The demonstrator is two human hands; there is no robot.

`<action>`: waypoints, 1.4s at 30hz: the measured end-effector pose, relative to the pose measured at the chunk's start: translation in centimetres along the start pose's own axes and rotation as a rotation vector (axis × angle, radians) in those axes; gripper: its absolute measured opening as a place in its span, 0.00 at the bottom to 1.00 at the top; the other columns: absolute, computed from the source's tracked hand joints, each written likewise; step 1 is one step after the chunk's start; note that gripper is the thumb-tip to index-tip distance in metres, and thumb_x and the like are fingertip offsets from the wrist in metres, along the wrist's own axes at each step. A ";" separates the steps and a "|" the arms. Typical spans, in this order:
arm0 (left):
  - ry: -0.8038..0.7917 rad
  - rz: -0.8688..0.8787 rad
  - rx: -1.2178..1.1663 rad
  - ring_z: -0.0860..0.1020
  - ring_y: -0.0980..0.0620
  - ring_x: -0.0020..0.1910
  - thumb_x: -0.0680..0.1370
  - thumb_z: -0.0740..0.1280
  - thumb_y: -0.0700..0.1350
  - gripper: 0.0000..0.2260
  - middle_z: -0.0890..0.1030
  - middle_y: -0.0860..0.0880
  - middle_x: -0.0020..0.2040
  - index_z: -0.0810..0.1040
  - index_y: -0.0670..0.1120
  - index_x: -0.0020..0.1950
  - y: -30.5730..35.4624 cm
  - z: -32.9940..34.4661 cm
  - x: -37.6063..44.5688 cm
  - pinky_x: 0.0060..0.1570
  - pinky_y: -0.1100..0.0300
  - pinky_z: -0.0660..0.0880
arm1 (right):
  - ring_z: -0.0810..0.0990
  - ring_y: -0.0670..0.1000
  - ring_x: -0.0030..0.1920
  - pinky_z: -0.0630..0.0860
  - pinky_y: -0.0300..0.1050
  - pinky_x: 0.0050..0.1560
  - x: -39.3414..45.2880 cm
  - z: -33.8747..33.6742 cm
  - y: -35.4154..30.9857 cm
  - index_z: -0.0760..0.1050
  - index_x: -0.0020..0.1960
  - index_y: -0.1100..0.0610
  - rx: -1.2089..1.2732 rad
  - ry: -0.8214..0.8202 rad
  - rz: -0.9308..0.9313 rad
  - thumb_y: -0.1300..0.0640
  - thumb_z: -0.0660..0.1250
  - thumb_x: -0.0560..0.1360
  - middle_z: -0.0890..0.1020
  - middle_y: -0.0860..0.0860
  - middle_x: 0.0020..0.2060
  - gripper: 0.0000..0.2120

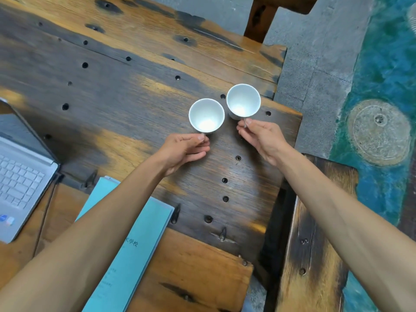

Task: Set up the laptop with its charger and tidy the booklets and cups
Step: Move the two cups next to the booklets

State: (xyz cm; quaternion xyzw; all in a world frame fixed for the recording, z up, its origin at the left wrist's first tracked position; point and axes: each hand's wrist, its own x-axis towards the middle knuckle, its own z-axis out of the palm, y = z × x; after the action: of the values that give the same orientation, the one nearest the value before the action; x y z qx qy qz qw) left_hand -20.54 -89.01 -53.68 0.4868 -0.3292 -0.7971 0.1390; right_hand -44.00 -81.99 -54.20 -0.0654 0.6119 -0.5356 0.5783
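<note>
Two empty white cups stand side by side near the right end of the wooden table point(117, 91). My left hand point(185, 149) pinches the handle of the left cup point(206, 115). My right hand point(258, 137) pinches the handle of the right cup point(243, 101). Their rims almost touch. An open silver laptop point(20, 174) sits at the left edge, with a dark cable point(46, 212) running down from its right side. A stack of light blue booklets point(137, 239) lies at the near edge, partly under my left forearm.
The tabletop has several round holes and metal hooks. A wooden bench point(315, 244) stands to the right of the table, and a chair back point(265, 16) at the far end. Grey stone floor and a teal painted area lie beyond.
</note>
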 end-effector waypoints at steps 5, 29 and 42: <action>0.032 0.028 -0.039 0.86 0.46 0.52 0.80 0.68 0.40 0.07 0.87 0.42 0.50 0.84 0.39 0.52 -0.7 -0.9 -5.7 0.51 0.57 0.83 | 0.86 0.52 0.55 0.83 0.42 0.54 -4.8 0.2 0.7 0.83 0.50 0.65 0.087 -0.021 0.059 0.63 0.67 0.81 0.88 0.55 0.46 0.07; -0.013 -0.038 0.029 0.85 0.45 0.54 0.81 0.67 0.41 0.08 0.86 0.39 0.52 0.83 0.38 0.53 -18.6 -7.6 -31.7 0.53 0.58 0.82 | 0.86 0.52 0.52 0.82 0.44 0.54 -37.0 2.7 20.9 0.85 0.53 0.62 -0.043 0.117 0.091 0.55 0.69 0.81 0.88 0.57 0.50 0.10; -0.055 -0.069 0.225 0.84 0.45 0.53 0.80 0.68 0.38 0.08 0.85 0.39 0.53 0.83 0.35 0.56 -27.3 -10.2 -43.4 0.54 0.59 0.81 | 0.87 0.50 0.52 0.83 0.41 0.53 -51.3 3.1 33.6 0.84 0.51 0.62 0.102 0.213 0.052 0.60 0.67 0.81 0.88 0.55 0.48 0.08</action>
State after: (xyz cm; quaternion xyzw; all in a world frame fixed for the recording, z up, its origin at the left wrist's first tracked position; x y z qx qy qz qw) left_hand 12.22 -49.11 -45.13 0.4881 -0.4035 -0.7725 0.0469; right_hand -6.94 -33.81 -45.28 0.0374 0.6435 -0.5547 0.5262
